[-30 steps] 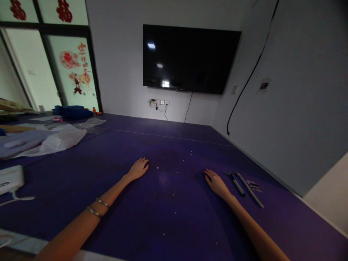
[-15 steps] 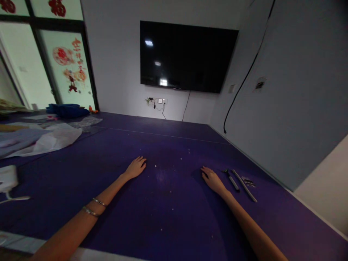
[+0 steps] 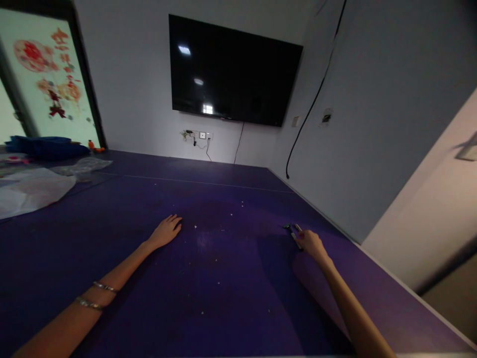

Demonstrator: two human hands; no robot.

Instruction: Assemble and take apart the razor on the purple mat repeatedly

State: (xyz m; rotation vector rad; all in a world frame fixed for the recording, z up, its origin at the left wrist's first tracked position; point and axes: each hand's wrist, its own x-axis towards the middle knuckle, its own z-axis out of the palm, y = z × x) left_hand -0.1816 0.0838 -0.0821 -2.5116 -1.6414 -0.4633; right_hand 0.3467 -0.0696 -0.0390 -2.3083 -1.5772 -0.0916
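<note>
My left hand (image 3: 166, 232) lies palm down on the purple tabletop (image 3: 231, 248), fingers stretched out and holding nothing. Two bracelets circle that forearm. At the right, my right hand (image 3: 311, 243) reaches down with bent fingers, closed at the handle of a slim razor-like tool (image 3: 293, 237) with a small dark crosswise head. Beside this tool, the tip of a thin grey stick (image 3: 297, 227) shows; my hand covers the rest of it. Both tools lie at the table surface, and the exact finger contact is partly hidden.
Small white specks (image 3: 231, 215) dot the tabletop. At the far left lie a white sheet (image 3: 35, 191), clear plastic (image 3: 87, 165) and blue cloth (image 3: 46, 147). A black cable (image 3: 309, 109) hangs along the right wall, and a television (image 3: 233, 69) is mounted on the wall ahead.
My right hand has moved right from the bare tabletop onto the two tools, its fingers closing. The left hand stays flat. The view has turned to the right.
</note>
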